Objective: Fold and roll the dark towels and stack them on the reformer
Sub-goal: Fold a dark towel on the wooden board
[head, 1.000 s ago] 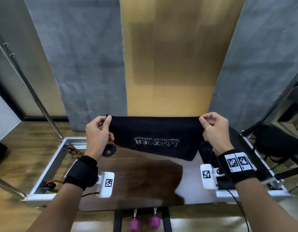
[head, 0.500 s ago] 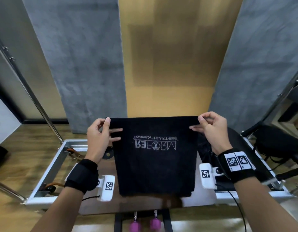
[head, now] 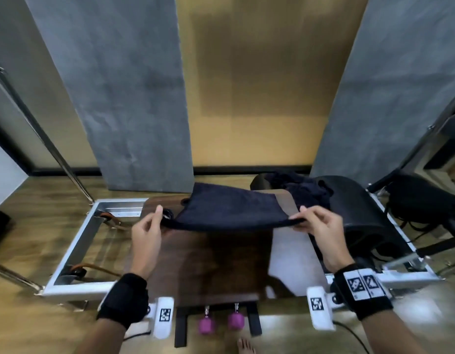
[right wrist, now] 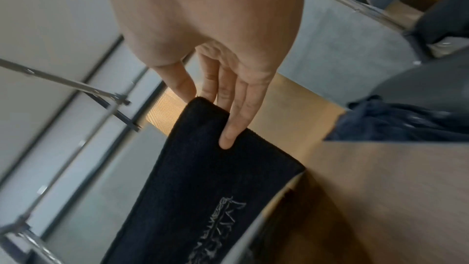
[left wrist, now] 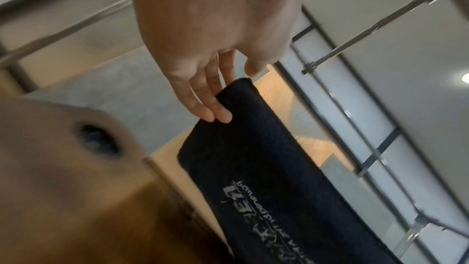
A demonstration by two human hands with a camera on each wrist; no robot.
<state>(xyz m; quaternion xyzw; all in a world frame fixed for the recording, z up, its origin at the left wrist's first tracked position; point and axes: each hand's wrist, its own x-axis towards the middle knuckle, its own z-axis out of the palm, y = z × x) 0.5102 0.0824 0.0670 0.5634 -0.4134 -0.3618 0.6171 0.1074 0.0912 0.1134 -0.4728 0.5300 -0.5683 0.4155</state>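
Observation:
A dark towel with pale lettering on its underside is stretched almost flat, just above the wooden board of the reformer. My left hand pinches its near left corner, thumb on top and fingers beneath. My right hand pinches the near right corner in the same way, with its fingers under the towel. The towel's far edge droops toward the back of the board. A heap of loose dark towels lies behind to the right.
The board sits across the white metal reformer frame. A black arc barrel stands on the right, with a black bag beyond it. Two purple weights hang below the board's near edge. A bare foot shows on the floor.
The towel hung down upright from both hands; now the hands have dropped and swung it forward, so it lies out nearly level over the board. Both pinches have held.

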